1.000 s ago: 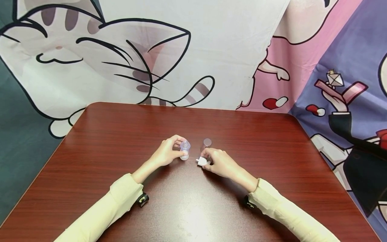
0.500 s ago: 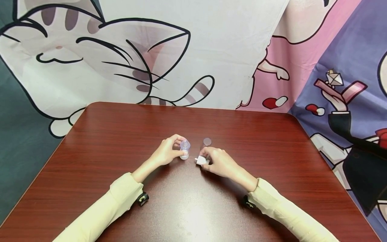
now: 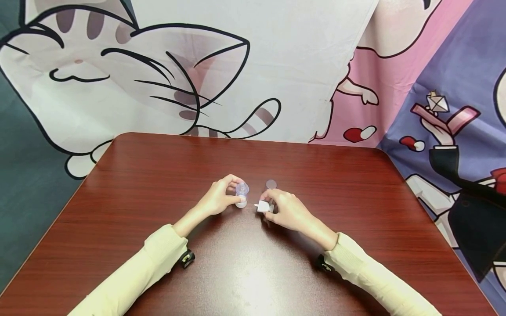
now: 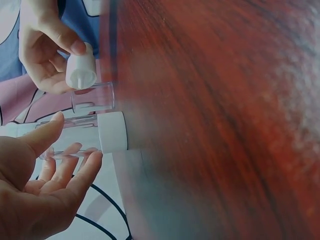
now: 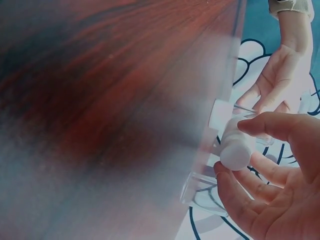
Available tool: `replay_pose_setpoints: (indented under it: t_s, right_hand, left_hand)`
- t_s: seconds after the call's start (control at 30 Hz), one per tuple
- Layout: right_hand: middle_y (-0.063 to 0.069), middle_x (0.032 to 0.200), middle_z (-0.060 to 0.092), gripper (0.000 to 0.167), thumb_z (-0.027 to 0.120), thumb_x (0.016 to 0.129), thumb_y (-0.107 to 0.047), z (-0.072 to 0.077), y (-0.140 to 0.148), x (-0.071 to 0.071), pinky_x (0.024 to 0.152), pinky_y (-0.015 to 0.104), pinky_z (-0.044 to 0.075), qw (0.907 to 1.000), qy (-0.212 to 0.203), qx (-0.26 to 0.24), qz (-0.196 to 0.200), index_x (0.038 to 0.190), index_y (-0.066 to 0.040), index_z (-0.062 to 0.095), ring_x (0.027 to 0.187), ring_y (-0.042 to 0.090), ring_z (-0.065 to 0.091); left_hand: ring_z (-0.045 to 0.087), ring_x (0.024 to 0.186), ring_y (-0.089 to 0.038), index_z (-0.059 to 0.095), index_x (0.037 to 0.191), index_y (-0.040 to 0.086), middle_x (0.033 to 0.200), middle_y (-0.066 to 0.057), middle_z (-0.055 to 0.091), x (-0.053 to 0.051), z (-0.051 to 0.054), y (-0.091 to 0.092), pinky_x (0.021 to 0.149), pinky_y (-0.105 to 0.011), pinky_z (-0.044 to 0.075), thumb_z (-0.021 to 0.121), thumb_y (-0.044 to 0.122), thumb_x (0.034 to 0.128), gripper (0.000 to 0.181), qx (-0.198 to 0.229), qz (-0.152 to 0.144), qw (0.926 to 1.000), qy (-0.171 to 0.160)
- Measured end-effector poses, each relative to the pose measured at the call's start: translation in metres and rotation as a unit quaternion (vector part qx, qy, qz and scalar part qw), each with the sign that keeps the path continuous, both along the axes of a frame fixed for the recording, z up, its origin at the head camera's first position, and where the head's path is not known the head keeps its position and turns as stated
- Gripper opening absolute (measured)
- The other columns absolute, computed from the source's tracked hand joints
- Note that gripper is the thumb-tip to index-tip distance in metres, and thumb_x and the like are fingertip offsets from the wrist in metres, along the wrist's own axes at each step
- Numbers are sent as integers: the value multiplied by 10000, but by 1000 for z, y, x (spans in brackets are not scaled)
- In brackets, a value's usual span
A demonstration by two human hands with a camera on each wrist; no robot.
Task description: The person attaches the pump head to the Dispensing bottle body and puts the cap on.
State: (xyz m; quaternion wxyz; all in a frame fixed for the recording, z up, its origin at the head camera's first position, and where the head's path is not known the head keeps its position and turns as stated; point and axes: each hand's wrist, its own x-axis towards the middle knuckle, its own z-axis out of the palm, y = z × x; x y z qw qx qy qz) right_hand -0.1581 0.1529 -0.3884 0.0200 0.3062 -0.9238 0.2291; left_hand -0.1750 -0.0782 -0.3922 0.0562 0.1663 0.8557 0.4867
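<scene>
My left hand [image 3: 216,197] holds a small clear bottle [image 3: 242,189] between thumb and fingers. It stands upright on its white base [image 4: 113,131], which rests on the table. To the right, my right hand [image 3: 290,210] pinches a white nozzle cap [image 3: 264,206] between thumb and fingertips. That cap lies on its side in the air, its small spout pointing toward the bottle. In the left wrist view its hollow end [image 4: 82,80] faces the camera. Behind the right fingers a clear cup-like cover [image 3: 271,184] stands on the table, partly hidden in the head view.
The glossy red-brown table [image 3: 178,158] reaches well past both hands. A cartoon-printed cloth [image 3: 300,70] hangs behind its far edge. Dark wrist devices [image 3: 187,259] sit at the cuffs of the pale sleeves [image 3: 158,259].
My right hand has shifted slightly up and left with the white nozzle cap, now covering more of the clear cover. The left hand and bottle have stayed nearly still.
</scene>
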Motion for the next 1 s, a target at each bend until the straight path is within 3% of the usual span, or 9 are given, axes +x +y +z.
replay_pose_setpoints:
  t_s: [1.0]
  right_hand:
    - [-56,853,619,295,767,719,-95,2,-1,1,666,234,467,9989,294,-372,22,978,-152,638,756,81,560]
  left_hand:
    - [643,1077,-296,578,1156,46,1110,-143,668,0,-1,-1,943,-459,498,743,96,818,379,-85,-2,10000,11]
